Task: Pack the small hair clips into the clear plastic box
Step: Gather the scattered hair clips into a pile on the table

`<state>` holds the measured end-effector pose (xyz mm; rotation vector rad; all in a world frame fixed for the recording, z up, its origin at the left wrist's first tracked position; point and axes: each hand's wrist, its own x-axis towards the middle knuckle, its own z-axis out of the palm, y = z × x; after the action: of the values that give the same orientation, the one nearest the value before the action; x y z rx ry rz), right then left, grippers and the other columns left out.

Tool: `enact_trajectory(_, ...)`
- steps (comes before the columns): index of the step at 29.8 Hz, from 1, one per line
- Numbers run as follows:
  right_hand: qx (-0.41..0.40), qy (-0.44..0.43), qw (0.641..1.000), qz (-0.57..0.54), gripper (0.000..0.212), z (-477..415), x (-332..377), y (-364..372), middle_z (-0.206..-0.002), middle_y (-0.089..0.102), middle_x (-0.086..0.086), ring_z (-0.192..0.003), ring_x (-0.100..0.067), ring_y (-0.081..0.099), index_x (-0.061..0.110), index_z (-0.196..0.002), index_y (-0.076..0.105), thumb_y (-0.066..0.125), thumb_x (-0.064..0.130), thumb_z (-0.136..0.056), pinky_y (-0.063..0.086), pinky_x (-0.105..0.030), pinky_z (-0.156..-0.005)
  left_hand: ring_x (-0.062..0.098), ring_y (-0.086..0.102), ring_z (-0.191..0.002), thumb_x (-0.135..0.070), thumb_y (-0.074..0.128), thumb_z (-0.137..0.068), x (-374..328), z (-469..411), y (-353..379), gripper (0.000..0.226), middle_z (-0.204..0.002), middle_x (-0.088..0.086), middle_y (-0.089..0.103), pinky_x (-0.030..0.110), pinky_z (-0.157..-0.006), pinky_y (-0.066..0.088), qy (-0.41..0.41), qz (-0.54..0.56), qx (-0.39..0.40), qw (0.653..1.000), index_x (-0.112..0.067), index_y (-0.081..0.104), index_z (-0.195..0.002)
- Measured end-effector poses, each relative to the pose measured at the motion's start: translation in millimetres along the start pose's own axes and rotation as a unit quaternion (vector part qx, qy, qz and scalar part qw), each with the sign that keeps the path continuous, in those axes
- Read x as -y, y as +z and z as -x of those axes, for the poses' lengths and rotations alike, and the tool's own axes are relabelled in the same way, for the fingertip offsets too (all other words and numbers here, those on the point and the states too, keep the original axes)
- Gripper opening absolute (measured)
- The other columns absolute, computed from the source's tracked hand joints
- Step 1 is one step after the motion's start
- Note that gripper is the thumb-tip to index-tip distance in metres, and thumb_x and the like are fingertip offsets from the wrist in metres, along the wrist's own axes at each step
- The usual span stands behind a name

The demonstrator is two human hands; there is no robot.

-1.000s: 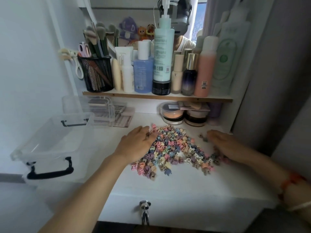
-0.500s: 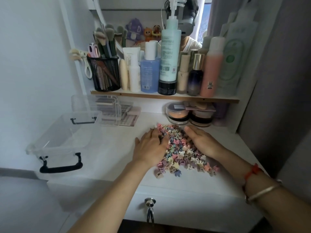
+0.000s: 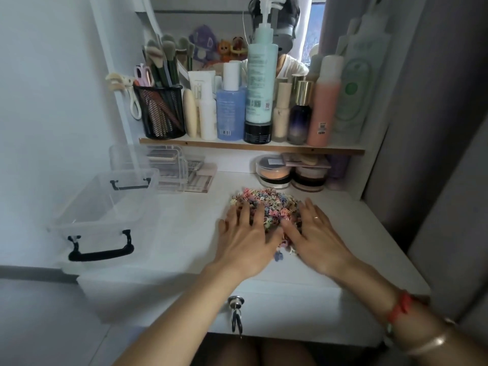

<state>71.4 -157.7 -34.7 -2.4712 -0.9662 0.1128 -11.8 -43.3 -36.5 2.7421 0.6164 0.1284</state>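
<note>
Hair clips (image 3: 266, 204) in mixed pastel colours are heaped in one pile on the white desk top (image 3: 184, 233), towards its back and right of centre. The pile is covered on both sides by the hands. The left hand (image 3: 245, 241) is laid flat on the left half of the heap, fingers straight and spread wide, with the fingertips pressed among the clips. The right hand (image 3: 317, 233) is laid the same way on the right half, fingers splayed, and a ring (image 3: 315, 217) is seen on one finger. Nothing is gripped by either hand. The thumbs are brought near each other at the front of the pile, where a few loose clips are left showing between them.

The clear plastic box (image 3: 87, 225) is set at the left side of the desk, well apart from the heap, with its top open. A black handle (image 3: 101, 252) is hinged at its near end. A smaller clear organiser (image 3: 158, 165) is placed just behind it.

A red bracelet (image 3: 398, 307) and a pale bangle (image 3: 433, 342) are worn on the right wrist. Above the desk a shelf (image 3: 250, 147) is crowded with bottles, and a black mesh cup (image 3: 161, 112) of brushes is stood at its left end. A key (image 3: 236, 313) is seen in the drawer front below.
</note>
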Motion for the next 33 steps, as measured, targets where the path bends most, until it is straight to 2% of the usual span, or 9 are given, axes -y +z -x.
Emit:
enact_trajectory(5, -0.029, 0.021, 0.999, -0.016, 0.059, -25, 4, 5, -0.156, 0.010, -0.012, -0.143, -0.024, 0.007, 0.013, -0.145, 0.017, 0.029, 0.043, -0.095, 0.006, -0.034, -0.117, 0.024, -0.006, -0.146, -0.045, 0.021, -0.097, -4, -18, 6, 0.059, -0.159, 0.006, -0.001, 0.042, -0.118, 0.000, -0.010, 0.032, -0.044, 0.998, -0.021, 0.007, -0.149)
enact_trajectory(9, -0.081, 0.010, 0.990, -0.114, 0.061, -38, 0, 8, -0.145, 0.036, -0.011, -0.135, -0.028, 0.031, 0.013, -0.135, 0.039, 0.033, 0.053, -0.090, 0.024, -0.045, -0.112, 0.022, 0.010, -0.145, -0.038, 0.029, -0.098, -3, -25, -1, 0.054, -0.157, 0.008, 0.012, 0.038, -0.118, 0.010, -0.009, 0.179, -0.099, 0.979, -0.015, 0.021, -0.146)
enact_trajectory(12, -0.096, -0.020, 0.991, -0.090, 0.084, -29, 1, 1, -0.153, 0.025, -0.003, -0.141, -0.020, 0.019, 0.023, -0.140, 0.032, 0.024, 0.072, -0.072, 0.013, -0.049, -0.116, 0.021, 0.023, -0.141, -0.033, 0.031, -0.098, 4, -23, -5, 0.048, -0.152, 0.006, 0.027, 0.040, -0.115, 0.019, -0.013, 0.257, -0.143, 0.956, -0.015, 0.032, -0.142)
enact_trajectory(15, -0.015, -0.117, 0.992, 0.033, 0.095, -7, 6, 0, -0.154, -0.005, 0.009, -0.143, -0.012, -0.010, 0.032, -0.145, 0.011, 0.026, 0.079, -0.064, -0.008, -0.050, -0.113, 0.025, 0.030, -0.136, -0.031, 0.030, -0.098, 10, -21, -5, 0.044, -0.147, 0.011, 0.035, 0.039, -0.112, 0.024, -0.028, 0.268, -0.148, 0.952, -0.014, 0.038, -0.138)
enact_trajectory(17, 0.017, -0.165, 0.976, 0.138, 0.104, -1, 10, 4, -0.152, -0.016, 0.010, -0.137, -0.006, -0.022, 0.032, -0.145, 0.000, 0.018, 0.084, -0.057, -0.014, -0.050, -0.111, 0.027, 0.031, -0.135, -0.030, 0.029, -0.098, 10, -19, -7, 0.045, -0.146, 0.014, 0.036, 0.036, -0.112, 0.025, -0.043, 0.263, -0.136, 0.954, -0.011, 0.037, -0.139)
enact_trajectory(22, 0.012, -0.153, 0.964, 0.218, 0.118, -14, 10, 3, -0.156, -0.010, 0.001, -0.144, -0.016, -0.011, 0.026, -0.146, 0.000, -0.006, 0.088, -0.045, -0.010, -0.056, -0.111, 0.025, 0.030, -0.138, -0.031, 0.029, -0.099, 4, -13, -10, 0.048, -0.152, 0.009, 0.028, 0.029, -0.108, 0.023, -0.039, 0.280, -0.095, 0.955, -0.014, 0.028, -0.144)
enact_trajectory(26, 0.009, -0.157, 0.965, 0.210, 0.128, -16, 11, 3, -0.157, -0.005, 0.001, -0.144, -0.015, -0.006, 0.026, -0.146, 0.002, -0.019, 0.090, -0.036, -0.009, -0.056, -0.111, 0.021, 0.030, -0.137, -0.029, 0.030, -0.099, 7, -7, -16, 0.047, -0.151, 0.008, 0.029, 0.026, -0.108, 0.022, -0.034, 0.305, -0.096, 0.947, -0.013, 0.029, -0.143)
enact_trajectory(30, -0.001, -0.184, 0.967, 0.177, 0.113, -9, 23, -5, -0.156, 0.008, 0.006, -0.143, -0.014, 0.003, 0.028, -0.145, 0.013, 0.000, 0.091, -0.053, -0.009, -0.053, -0.112, 0.021, 0.035, -0.134, -0.022, 0.029, -0.100, 10, 6, -33, 0.042, -0.148, 0.008, 0.037, 0.024, -0.104, 0.026, -0.024, 0.297, -0.138, 0.944, -0.010, 0.035, -0.140)
enact_trajectory(33, -0.006, -0.192, 0.968, 0.164, 0.068, -14, 37, -9, -0.151, 0.026, 0.003, -0.139, -0.018, 0.018, 0.029, -0.138, 0.033, 0.034, 0.062, -0.078, 0.004, -0.048, -0.113, 0.022, 0.032, -0.136, -0.017, 0.032, -0.099, 10, 13, -54, 0.042, -0.148, 0.008, 0.037, 0.028, -0.108, 0.025, -0.007, 0.269, -0.156, 0.951, -0.011, 0.034, -0.141)
